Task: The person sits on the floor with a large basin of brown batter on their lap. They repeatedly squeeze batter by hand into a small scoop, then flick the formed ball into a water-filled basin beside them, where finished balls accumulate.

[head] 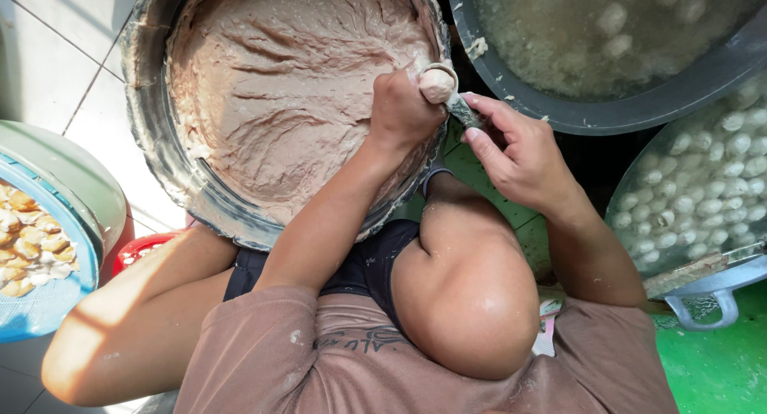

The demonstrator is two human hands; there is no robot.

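Note:
A large round metal basin (148,118) holds a thick pinkish-brown paste (296,87). My left hand (403,110) is clenched over the basin's right rim, squeezing paste, and a smooth ball of paste (436,84) bulges out of the top of the fist. My right hand (519,150) grips a spoon (462,108) by its handle, its bowl pressed against the ball. My knees and brown shirt fill the lower frame.
A dark pot of cloudy water (607,39) with floating balls stands at top right. At right sits a metal strainer pan (703,182) heaped with white balls. A blue basket (40,262) of pale fried pieces is at left, with a red tub (136,250) beside it.

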